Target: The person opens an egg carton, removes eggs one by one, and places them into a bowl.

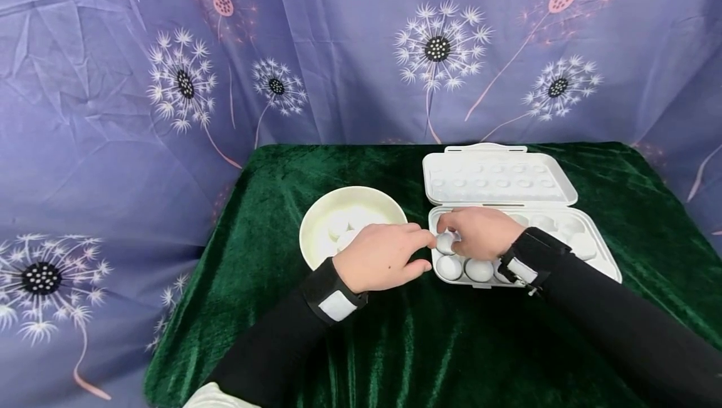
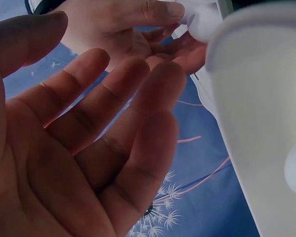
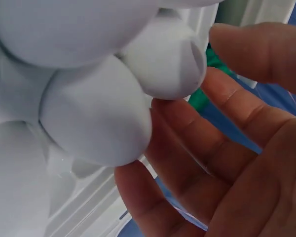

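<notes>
A right hand (image 1: pixel 485 232) is cupping an egg (image 1: pixel 445 244) between thumb and fingers inside the carton (image 1: pixel 606 262); the left hand (image 1: pixel 383 259), its fingers loosely spread, is hovering near the bowl (image 1: pixel 306 232).

backdrop (image 1: pixel 350 82): violet, dandelion print, creased, beyond left hand (image 1: pixel 383 257) and right hand (image 1: pixel 485 232) | table (image 1: pixel 265 232): green velvety cover (image 1: pixel 395 358), beneath both hands | light: pale sheen on cover folds
</notes>
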{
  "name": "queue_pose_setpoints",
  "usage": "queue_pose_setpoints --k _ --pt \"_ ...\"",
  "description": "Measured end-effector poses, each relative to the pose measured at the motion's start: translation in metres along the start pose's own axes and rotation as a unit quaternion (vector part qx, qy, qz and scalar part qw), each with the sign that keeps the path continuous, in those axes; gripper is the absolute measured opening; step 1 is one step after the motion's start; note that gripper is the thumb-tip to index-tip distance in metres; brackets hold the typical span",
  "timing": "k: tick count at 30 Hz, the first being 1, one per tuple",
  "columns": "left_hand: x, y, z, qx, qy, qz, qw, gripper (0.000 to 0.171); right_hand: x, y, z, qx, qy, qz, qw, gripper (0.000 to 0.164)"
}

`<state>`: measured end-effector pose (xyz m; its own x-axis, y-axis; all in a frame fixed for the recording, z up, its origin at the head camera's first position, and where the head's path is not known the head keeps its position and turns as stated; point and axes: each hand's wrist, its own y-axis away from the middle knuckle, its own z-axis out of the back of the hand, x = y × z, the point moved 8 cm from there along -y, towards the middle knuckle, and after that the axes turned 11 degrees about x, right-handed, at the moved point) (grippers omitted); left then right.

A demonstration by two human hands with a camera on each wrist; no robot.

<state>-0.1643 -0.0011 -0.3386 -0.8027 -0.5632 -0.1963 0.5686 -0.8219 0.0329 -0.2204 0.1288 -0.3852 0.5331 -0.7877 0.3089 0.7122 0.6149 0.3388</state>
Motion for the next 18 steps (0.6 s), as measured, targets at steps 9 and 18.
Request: queue_pose_setpoints --k 9,18 --pt "-0.002 0.000 -0.002 -0.001 0.000 -0.003 1.0000 0.023 -0.005 -0.007 -0.006 -0.002 0.007 -0.002 1.000 0.028" --pt "0.000 0.001 -0.003 0.003 -0.001 -0.001 1.0000 0.025 0.000 -0.012 -0.007 0.006 0.024 -0.005 1.000 0.027"
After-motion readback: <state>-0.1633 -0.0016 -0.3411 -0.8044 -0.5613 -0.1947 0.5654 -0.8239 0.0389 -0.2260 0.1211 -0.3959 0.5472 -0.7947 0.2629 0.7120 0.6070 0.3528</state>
